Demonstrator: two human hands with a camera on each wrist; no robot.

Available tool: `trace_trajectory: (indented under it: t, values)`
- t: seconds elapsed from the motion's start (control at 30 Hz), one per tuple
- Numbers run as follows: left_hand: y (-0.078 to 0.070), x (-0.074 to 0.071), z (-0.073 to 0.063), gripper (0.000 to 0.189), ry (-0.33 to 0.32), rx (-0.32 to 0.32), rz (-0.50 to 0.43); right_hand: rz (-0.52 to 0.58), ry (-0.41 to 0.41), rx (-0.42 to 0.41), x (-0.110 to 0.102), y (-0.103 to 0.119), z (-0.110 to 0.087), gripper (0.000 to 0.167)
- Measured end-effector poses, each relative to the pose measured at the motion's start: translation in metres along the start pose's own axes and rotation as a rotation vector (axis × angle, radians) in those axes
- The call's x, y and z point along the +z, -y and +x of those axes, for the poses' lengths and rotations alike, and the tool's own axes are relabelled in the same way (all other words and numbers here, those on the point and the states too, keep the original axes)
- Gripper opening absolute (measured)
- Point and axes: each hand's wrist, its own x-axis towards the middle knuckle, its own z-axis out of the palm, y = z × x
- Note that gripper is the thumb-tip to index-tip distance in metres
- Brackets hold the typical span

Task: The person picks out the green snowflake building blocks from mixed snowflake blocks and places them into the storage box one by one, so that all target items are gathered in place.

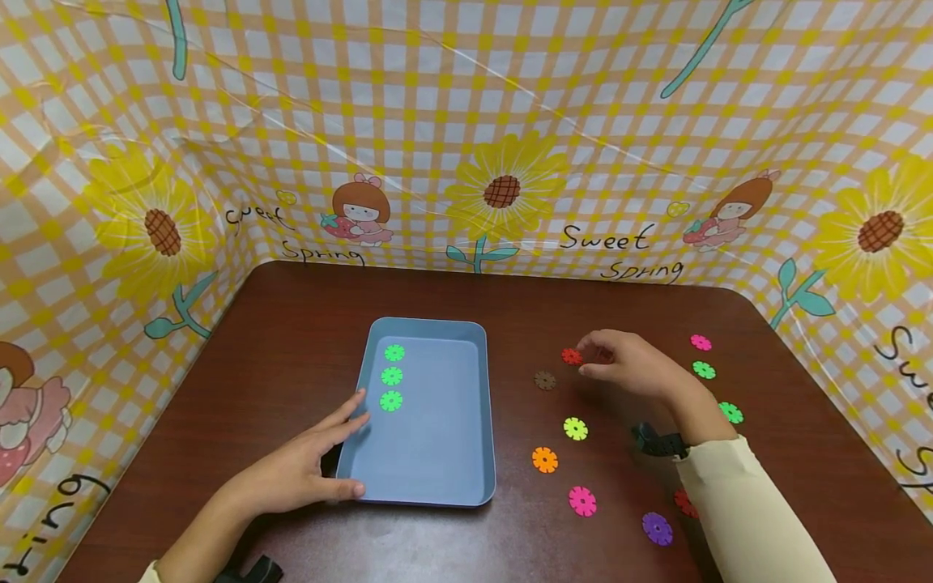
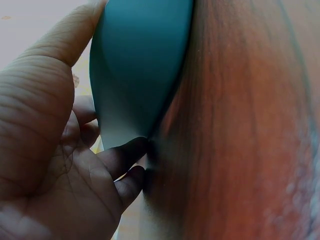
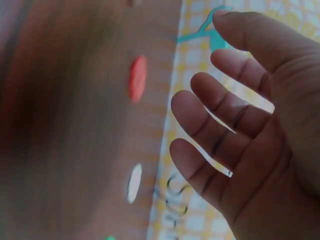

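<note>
A blue-grey tray (image 1: 437, 437) lies on the table, with three green notched plastic discs (image 1: 391, 376) in a column along its left side. My left hand (image 1: 299, 465) spans the tray's near left corner, fingers spread against the side and thumb at the near rim. In the left wrist view, fingertips touch the tray's outer wall (image 2: 140, 55). My right hand (image 1: 627, 364) is over the table's right half, thumb and index parted right beside a red notched disc (image 1: 572, 356). Nothing shows between the fingers in the right wrist view. A brown disc (image 1: 545, 380) lies just left of it.
Scattered on the right are yellow (image 1: 575, 429), orange (image 1: 544, 460), pink (image 1: 582, 501) and purple (image 1: 658, 529) discs. Several more lie along the right side, including a green one (image 1: 703, 370). One red disc (image 1: 685, 504) is partly behind my sleeve. Checked cloth (image 1: 408, 105) walls the table.
</note>
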Motion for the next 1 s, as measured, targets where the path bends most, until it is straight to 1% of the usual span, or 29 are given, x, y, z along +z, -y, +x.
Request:
trace_trajectory:
  t: [0.27,0.47,0.67,1.0]
  values:
    - [0.001,0.000,0.000,0.093,0.002,0.000,0.001,-0.076,-0.036,0.040,-0.011,-0.032,-0.031,0.031]
    - [0.000,0.000,0.000,0.093,-0.001,0.005,-0.004,-0.066,-0.033,0.099,-0.022,-0.055,-0.045,0.033]
    - [0.001,0.000,0.000,0.093,-0.005,0.005,0.003,-0.060,-0.029,0.121,-0.031,-0.073,-0.048,0.036]
    - [0.002,0.001,0.002,0.093,-0.003,0.003,-0.004,-0.117,0.024,0.131,-0.036,-0.090,-0.045,0.036]
